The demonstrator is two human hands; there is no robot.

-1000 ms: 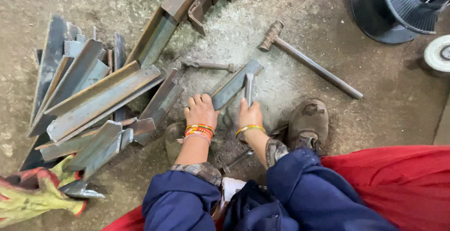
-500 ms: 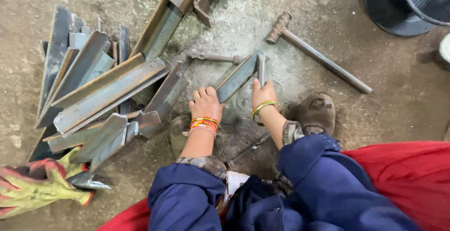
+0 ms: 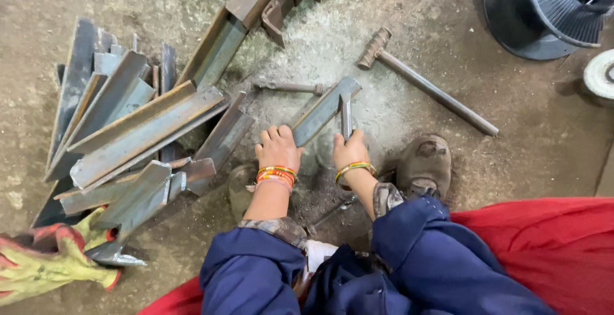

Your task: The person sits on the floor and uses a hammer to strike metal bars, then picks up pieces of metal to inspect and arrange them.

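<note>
1. A steel angle piece is gripped at its near end by the left hand; its long axis runs up-right across the floor.
2. A short upright flat bar is clasped by the right hand, just beside the angle.
3. Fingertips and contact points are hidden beneath both hands.

both arms reach down and forward from blue sleeves, forearms bare and nearly parallel. the left hand lies palm down with its knuckles up and fingers curled forward in a grasp. the right hand sits just beside it, closed in a fist-like grip. each wrist carries striped bangles. the hands are close but apart.
</note>
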